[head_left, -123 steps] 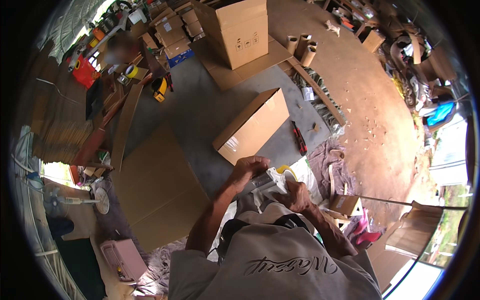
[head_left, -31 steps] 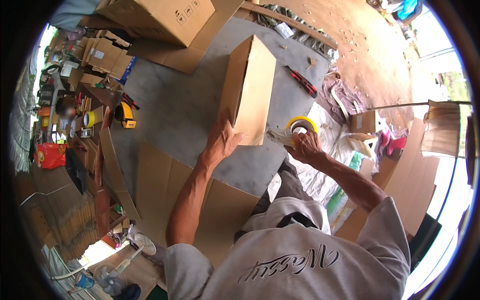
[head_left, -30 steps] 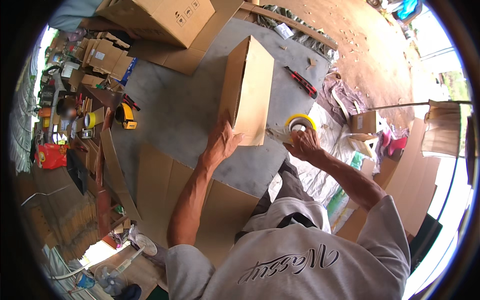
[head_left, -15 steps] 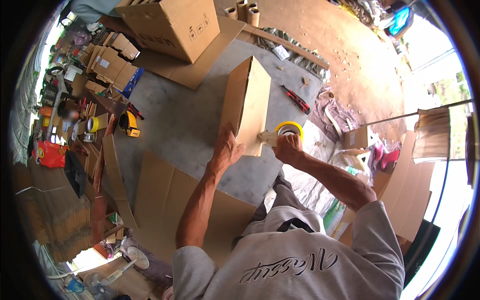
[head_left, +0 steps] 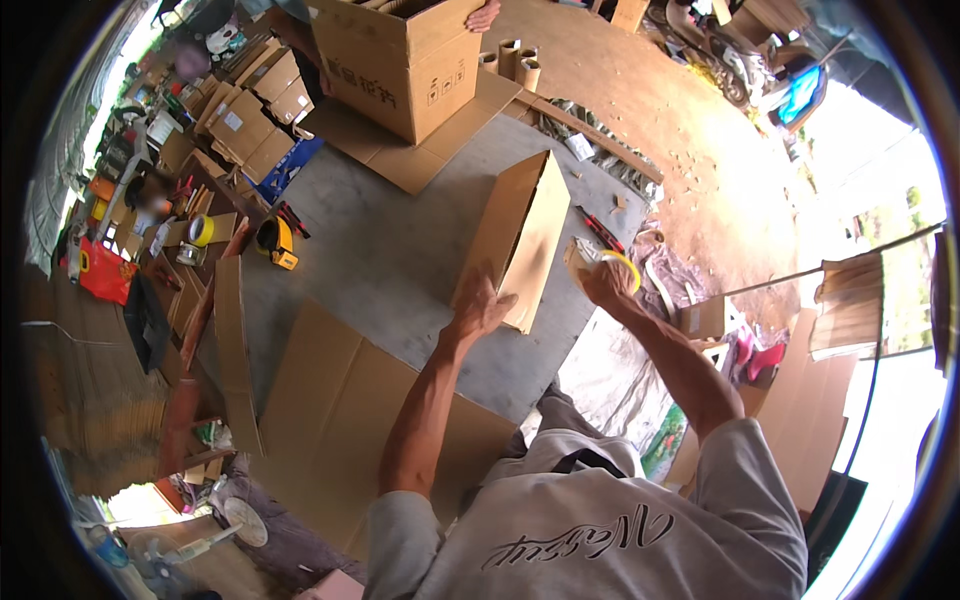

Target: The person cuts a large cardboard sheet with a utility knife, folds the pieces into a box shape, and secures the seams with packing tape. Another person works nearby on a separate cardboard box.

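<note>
A narrow brown cardboard box [head_left: 533,240] stands on the grey table [head_left: 370,245], with a dark seam along its top. My left hand [head_left: 483,304] grips its near end, thumb on one side and fingers over the other. Just right of the box, and apart from it, my right hand [head_left: 608,284] is closed round a tape dispenser [head_left: 580,257] carrying a yellow-rimmed roll. Its handle is mostly hidden by my fingers. Beyond that hand lies a red and black utility knife [head_left: 601,230].
A large carton [head_left: 400,75] stands on flattened cardboard at the far side, with another person's hand [head_left: 483,15] on it. Cardboard tubes [head_left: 527,70] stand behind. A yellow tape dispenser [head_left: 277,243] lies at the left. A flat cardboard sheet [head_left: 330,400] overlaps the near edge.
The right hand has drawn the tape dispenser away from the box's side. The view has shifted, and a co-worker's hand now shows on the large carton. My left hand stays on the box.
</note>
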`<state>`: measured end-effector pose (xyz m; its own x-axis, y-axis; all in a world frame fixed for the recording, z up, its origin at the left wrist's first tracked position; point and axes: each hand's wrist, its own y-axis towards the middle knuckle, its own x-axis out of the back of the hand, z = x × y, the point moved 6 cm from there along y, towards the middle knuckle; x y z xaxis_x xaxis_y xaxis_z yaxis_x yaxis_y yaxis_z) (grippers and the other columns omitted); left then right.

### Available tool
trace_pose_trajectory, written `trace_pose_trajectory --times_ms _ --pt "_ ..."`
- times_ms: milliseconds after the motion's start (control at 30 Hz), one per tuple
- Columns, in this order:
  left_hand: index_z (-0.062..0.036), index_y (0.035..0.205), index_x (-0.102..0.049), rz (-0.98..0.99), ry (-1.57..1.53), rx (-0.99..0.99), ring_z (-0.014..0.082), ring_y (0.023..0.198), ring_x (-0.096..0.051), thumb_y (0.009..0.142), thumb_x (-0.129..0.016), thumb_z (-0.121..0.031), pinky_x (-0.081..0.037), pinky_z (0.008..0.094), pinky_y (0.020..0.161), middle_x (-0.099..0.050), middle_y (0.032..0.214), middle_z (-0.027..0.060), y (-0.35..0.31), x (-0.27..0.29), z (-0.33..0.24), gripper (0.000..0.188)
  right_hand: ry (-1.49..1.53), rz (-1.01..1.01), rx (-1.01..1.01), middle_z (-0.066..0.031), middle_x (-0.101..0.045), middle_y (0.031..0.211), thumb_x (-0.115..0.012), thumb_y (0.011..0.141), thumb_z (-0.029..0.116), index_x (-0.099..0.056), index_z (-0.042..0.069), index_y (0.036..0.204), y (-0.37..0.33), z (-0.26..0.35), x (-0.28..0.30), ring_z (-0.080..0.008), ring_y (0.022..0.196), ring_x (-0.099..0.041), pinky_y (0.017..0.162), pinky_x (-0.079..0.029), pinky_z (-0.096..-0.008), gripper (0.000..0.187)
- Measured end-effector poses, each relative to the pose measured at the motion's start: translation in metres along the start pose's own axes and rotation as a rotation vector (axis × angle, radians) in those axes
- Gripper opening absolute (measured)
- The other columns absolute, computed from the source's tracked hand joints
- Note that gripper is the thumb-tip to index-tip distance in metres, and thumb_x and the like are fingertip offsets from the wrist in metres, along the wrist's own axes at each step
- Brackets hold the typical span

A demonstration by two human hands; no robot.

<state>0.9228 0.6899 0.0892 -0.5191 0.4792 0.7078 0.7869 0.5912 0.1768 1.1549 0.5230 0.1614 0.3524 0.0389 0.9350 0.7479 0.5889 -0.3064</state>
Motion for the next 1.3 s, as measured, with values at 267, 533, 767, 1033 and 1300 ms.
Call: trace_pose_trajectory --times_ms 267,533,767,1033,1300 --pt "-0.0013 0.079 -0.061 -0.426 -1.073 1.046 0.0163 0.056 -0.055 0.090 -0.075 -0.023 -0.042 0.0356 0.049 -0.064 0.075 0.0099 -0.082 -0.024 0.089 0.029 1.545 0.228 -0.432 -0.0096 -0.070 0.086 -0.066 0.094 0.051 -0.072 0.005 0.104 -0.102 -0.057 -0.122 -0.0233 0.073 -0.066 0.068 -0.052 -0.0382 0.048" --pt "-0.0015 0.089 -0.069 -0.423 -1.301 1.303 0.0131 0.049 -0.053 0.085 -0.082 -0.009 -0.032 0.0267 0.037 -0.064 0.074 0.0058 -0.058 -0.035 0.086 0.015 2.380 0.492 -0.586 -0.0022 -0.052 0.064 -0.051 0.103 0.042 -0.057 0.011 0.091 -0.096 0.027 -0.121 -0.0170 0.055 -0.053 0.058 -0.049 -0.0325 0.034" --pt "-0.0029 0.107 -0.069 -0.528 -1.365 1.382 0.0153 0.064 -0.061 0.085 -0.083 -0.008 -0.041 0.0268 0.046 -0.069 0.085 0.0081 -0.063 -0.034 0.102 0.027 2.480 0.404 -0.342 -0.0012 -0.058 0.072 -0.047 0.104 0.032 -0.064 0.008 0.104 -0.013 0.012 -0.100 -0.0144 0.058 -0.058 0.056 -0.054 -0.0268 0.030" --pt "-0.0004 0.128 -0.062 -0.833 -0.886 0.675 0.0202 0.086 -0.067 0.080 -0.079 0.003 -0.057 0.0317 0.067 -0.071 0.111 0.0124 -0.035 0.065 -0.005 0.050 2.352 0.438 -0.363 -0.0103 -0.070 0.109 -0.054 0.098 0.045 -0.062 0.009 0.121 0.007 0.039 -0.079 -0.0312 0.098 -0.068 0.089 -0.055 -0.0469 0.044" --pt "0.0073 0.135 -0.058 -0.725 -0.392 0.440 0.0257 0.080 -0.071 0.084 -0.080 -0.010 -0.060 0.0364 0.078 -0.073 0.095 0.0181 -0.079 0.023 0.012 0.058 1.204 0.146 0.035 -0.0029 -0.055 0.067 -0.063 0.096 0.057 -0.066 0.000 0.082 -0.056 -0.008 -0.072 -0.0162 0.063 -0.053 0.057 -0.043 -0.0370 0.059"
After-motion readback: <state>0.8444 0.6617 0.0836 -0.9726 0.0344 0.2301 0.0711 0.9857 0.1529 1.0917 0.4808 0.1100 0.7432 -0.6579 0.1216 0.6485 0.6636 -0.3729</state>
